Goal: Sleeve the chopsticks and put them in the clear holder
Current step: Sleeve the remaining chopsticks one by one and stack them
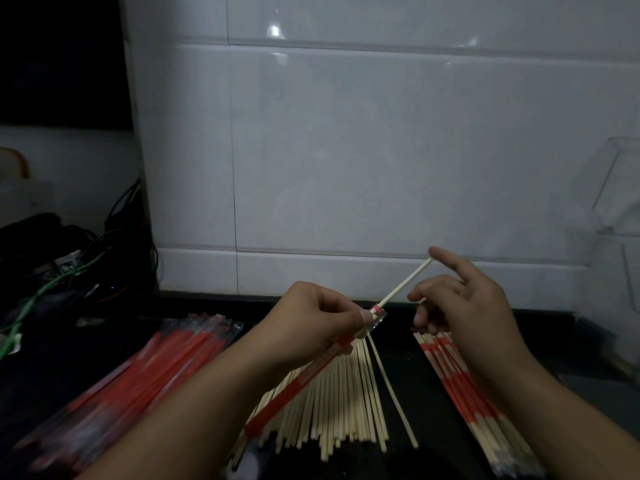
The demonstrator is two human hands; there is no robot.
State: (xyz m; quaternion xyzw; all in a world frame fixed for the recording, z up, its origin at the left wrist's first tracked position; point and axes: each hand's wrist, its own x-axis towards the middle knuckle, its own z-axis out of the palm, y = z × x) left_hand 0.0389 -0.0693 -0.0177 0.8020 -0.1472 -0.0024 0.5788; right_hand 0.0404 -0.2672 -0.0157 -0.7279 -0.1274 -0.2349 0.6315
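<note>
Over the dark counter [408, 344], just in front of the white tiled wall [346, 150], I hold a red sleeve [304, 375] in my left hand [318, 320]. My fingers curl round its upper end and pinch it near the clear mouth, and the sleeve slants down and to the left from there. A bare chopstick [403, 283] sticks out of that mouth and points up to the right. My right hand [464, 306] is at its far end: the forefinger is stretched out with its tip touching the end of the stick, while the other fingers are loosely curled below. Whether they hold a second stick I cannot tell; a pale tip shows just by them.

Beneath my hands lies a fanned heap of bare sticks [346, 410], and one stick lies a little apart on its right side. To the left is a pile of empty sleeves [145, 368], red with clear edges. To the right, partly under my right forearm, is a row of sleeved pairs [464, 386], red and white, lying side by side on the counter.

The clear holder [620, 188] stands at the far right edge against the wall, well apart from my hands; what it contains I cannot make out. At the far left, in the dim corner, there is a tangle of cables [52, 271], one of them green.
</note>
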